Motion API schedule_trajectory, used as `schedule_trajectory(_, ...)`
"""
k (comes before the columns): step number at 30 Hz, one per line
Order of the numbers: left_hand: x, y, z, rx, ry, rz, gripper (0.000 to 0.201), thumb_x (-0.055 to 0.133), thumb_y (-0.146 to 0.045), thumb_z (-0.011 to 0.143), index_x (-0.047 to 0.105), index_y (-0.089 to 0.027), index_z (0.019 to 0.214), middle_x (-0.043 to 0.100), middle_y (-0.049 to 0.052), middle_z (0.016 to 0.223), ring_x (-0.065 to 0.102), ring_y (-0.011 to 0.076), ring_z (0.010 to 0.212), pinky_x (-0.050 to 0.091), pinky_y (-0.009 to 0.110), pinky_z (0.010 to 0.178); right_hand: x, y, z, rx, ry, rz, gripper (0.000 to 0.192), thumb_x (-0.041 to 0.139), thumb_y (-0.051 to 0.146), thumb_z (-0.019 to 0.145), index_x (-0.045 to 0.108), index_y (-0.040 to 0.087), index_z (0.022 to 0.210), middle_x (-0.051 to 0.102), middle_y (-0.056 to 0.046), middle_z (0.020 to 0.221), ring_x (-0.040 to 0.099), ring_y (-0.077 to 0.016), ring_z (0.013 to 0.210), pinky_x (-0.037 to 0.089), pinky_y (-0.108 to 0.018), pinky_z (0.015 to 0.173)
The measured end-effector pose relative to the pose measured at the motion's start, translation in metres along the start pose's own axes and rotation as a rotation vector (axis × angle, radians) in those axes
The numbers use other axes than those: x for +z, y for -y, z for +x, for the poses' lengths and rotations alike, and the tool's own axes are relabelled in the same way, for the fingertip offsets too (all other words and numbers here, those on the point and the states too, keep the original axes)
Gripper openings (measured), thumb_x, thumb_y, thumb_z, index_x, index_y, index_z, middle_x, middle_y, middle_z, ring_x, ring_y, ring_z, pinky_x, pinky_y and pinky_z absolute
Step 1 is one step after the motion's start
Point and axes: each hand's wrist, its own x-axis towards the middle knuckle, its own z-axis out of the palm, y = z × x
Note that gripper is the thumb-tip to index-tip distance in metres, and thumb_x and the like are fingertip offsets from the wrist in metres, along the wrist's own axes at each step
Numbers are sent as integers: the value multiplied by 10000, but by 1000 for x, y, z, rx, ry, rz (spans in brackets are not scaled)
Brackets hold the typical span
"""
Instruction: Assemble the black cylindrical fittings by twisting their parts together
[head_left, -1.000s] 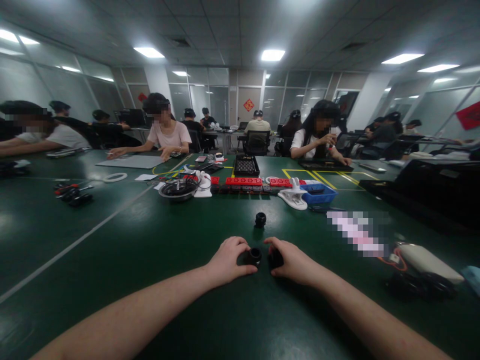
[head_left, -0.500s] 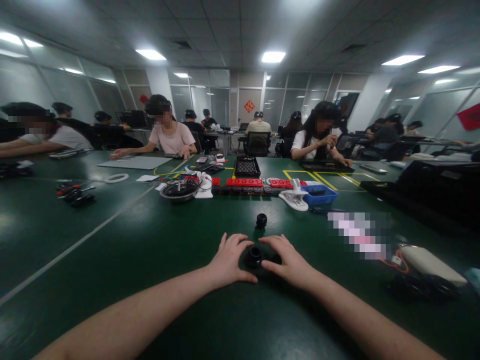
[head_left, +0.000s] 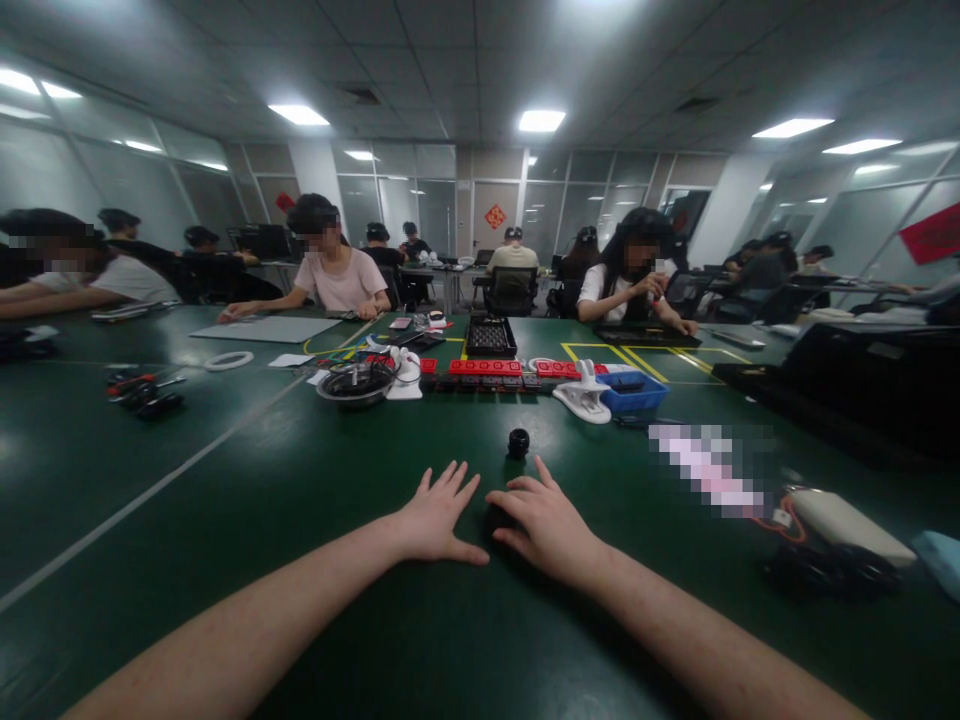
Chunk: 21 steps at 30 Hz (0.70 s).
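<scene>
My left hand point(head_left: 436, 515) is open just above or on the green table, fingers spread and thumb pointing right, with nothing in it. To its right, my right hand point(head_left: 547, 518) is curled over a black hollow round part point(head_left: 496, 519), fingers at its far side and thumb at its near side. Most of that part is hidden under the fingers. Beyond the right hand, a similar small black round part point(head_left: 517, 443) stands alone on the tabletop, apart from both hands.
Farther back lie a row of red blocks point(head_left: 487, 367), a white clip stand point(head_left: 585, 392), a blue bin point(head_left: 634, 390) and a coil of cable point(head_left: 356, 380). Tools point(head_left: 142, 390) lie left, a beige box point(head_left: 851, 523) right. Co-workers sit across the table.
My left hand has moved left, away from the black part, and its fingers have spread. My right hand has moved left and closed over that part.
</scene>
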Motion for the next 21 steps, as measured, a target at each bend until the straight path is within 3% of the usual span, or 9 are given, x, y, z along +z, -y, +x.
schedule_trajectory(11,-5,0,0,25,40,-22,1072,437,-767,590,49,-144,1373,-64,172,1409,-73,345,1284,17,568,985,-23,26,-32,-90,155,119,336,598,265,734,551,237,1066,646,-35,972,422,-237,1092,41,-482,1042)
schedule_trajectory(14,-6,0,-1,22,37,-24,1082,444,-770,582,49,-146,1373,-59,174,1408,-74,348,1283,7,576,980,-31,36,-53,-56,211,162,309,599,266,732,562,246,1039,650,-29,962,458,-240,1028,141,-477,1019)
schedule_trajectory(18,-8,0,-2,13,58,-50,1071,447,-765,587,38,-162,1372,-78,158,1408,-84,346,1282,2,581,979,-34,38,-87,66,265,155,338,597,290,728,559,257,1062,661,-39,960,518,-268,939,342,-470,873)
schedule_trajectory(21,-10,0,-2,16,74,-67,1054,432,-766,600,15,-178,1370,-99,141,1407,-90,337,1283,-5,576,982,-29,28,-119,167,216,127,334,573,343,738,562,300,1069,664,-39,985,556,-294,907,397,-477,796)
